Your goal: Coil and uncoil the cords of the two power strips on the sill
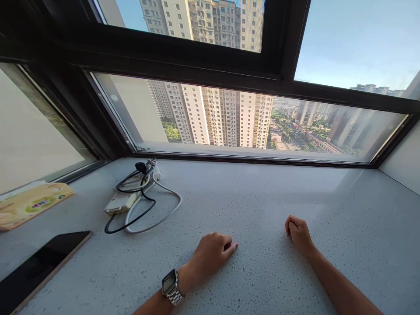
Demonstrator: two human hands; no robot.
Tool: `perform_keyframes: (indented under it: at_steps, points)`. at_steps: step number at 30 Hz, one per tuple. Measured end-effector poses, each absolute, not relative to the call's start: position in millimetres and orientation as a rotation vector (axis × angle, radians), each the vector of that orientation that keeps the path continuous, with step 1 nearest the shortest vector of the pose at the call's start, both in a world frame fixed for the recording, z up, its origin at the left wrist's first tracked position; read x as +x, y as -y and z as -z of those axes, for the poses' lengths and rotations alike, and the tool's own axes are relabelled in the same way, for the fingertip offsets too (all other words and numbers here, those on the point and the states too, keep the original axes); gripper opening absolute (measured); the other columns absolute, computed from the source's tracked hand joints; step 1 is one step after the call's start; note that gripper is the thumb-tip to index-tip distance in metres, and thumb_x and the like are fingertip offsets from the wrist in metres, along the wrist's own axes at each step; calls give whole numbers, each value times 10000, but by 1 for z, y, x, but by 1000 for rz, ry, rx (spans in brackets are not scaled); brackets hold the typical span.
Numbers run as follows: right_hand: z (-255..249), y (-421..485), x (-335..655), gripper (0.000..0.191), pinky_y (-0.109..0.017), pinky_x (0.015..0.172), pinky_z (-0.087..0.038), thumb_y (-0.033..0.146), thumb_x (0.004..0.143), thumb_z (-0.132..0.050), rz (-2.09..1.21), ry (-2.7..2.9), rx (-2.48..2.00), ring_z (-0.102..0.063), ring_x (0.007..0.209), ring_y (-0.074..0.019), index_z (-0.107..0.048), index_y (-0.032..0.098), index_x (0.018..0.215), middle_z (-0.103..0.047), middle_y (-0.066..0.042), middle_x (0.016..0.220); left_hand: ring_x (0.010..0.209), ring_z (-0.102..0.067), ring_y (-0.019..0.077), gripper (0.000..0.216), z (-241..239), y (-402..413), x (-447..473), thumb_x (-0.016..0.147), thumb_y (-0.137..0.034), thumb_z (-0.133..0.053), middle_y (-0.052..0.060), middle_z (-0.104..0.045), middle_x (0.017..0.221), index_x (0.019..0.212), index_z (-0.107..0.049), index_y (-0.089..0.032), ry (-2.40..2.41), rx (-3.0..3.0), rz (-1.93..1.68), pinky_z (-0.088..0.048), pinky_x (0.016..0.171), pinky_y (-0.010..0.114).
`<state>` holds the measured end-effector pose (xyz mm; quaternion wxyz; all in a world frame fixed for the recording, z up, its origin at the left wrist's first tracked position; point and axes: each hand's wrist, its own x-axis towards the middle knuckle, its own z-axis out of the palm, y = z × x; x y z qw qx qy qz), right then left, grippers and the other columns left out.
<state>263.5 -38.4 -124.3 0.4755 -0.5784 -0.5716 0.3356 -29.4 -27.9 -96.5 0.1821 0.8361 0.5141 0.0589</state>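
My left hand [212,253] rests on the speckled pale windowsill [249,201], its fingers curled under and the thumb pointing to the right. A watch [170,285] with a metal band is on that wrist. Further right, my right hand [298,232] lies on the same surface, closed into a loose fist. Nothing shows in either hand, and the two are well apart. Nearest to my left hand is a white power strip [122,202] with a black cable [148,209] and a white cable [170,216] looped over it.
A dark-screened tablet [39,267] lies at the lower left. Behind it is a yellow tissue pack [42,202]. The dark window frame [210,65] borders the sill at the back, with tall buildings beyond the glass. A white wall [402,155] stands at the right.
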Motion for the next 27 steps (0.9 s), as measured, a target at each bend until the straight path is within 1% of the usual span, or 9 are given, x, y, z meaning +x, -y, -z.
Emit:
perform_keyframes:
  at_steps: [3,5,12,18,27]
  points:
    - [126,37,264,185,-229,423,-244,298,677,-372,-829,1373,-1434,-269,422,-91,-405,221,513,-350,43,449,489,-265,104,434,96,28,-29,861,-490,-389,-29,-326,496,565,-265,-196,-1457,2358,-162,-227,527,274]
    - [127,36,264,184,-230,424,-213,315,670,-367,-821,1366,-1435,-235,432,-88,-381,225,510,-313,48,459,491,-269,106,435,95,29,-29,861,-491,-388,-27,-332,499,565,-269,-196,-1457,2356,-160,-225,527,275]
    - [127,35,265,181,-234,433,-198,325,654,-370,-814,1375,-1432,-242,449,-92,-361,221,506,-306,39,476,488,-271,106,431,97,28,-30,862,-487,-396,-28,-322,498,569,-273,-196,-1451,2356,-156,-218,527,273]
    - [126,35,264,197,-236,426,-169,349,652,-361,-816,1367,-1429,-199,438,-86,-331,230,497,-269,48,468,492,-226,97,436,97,26,-30,867,-499,-389,-42,-280,502,581,-261,-197,-1443,2344,-152,-227,535,267]
    - [128,34,264,198,-241,419,-171,344,652,-364,-818,1354,-1421,-206,433,-92,-336,235,488,-274,47,459,483,-241,100,437,98,27,-30,864,-486,-404,-37,-299,493,566,-269,-196,-1451,2346,-170,-221,534,271]
